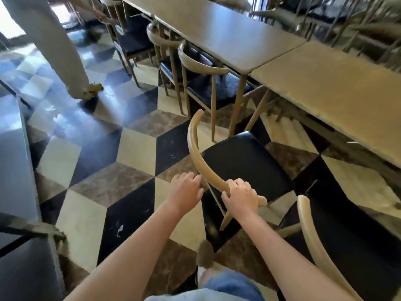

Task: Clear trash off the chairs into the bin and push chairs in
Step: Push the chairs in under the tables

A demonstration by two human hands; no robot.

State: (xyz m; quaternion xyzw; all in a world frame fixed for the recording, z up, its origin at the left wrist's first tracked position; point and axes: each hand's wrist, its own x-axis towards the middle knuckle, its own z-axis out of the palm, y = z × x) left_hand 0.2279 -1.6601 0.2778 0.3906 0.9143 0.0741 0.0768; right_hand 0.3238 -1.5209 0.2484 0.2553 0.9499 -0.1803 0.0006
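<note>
- Head view: chair (243,164), black seat, curved wooden back rail, stands pulled out from the table (338,92), seat bare.
- Right hand (240,195) clamped round the rail near its end.
- Left hand (185,190) loosely curled, fingertips at the rail, no firm grip visible.
- Second chair (338,240) just beside, lower right, also out.
- Further chairs (208,81) tucked under the table row.
- Another person's leg (65,51) on the chequered floor (134,148), upper left.

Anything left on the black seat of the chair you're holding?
The black seat looks bare, no trash visible. The right hand grips the curved backrest, which covers a strip of the seat's near edge, so that part is unseen.
</note>
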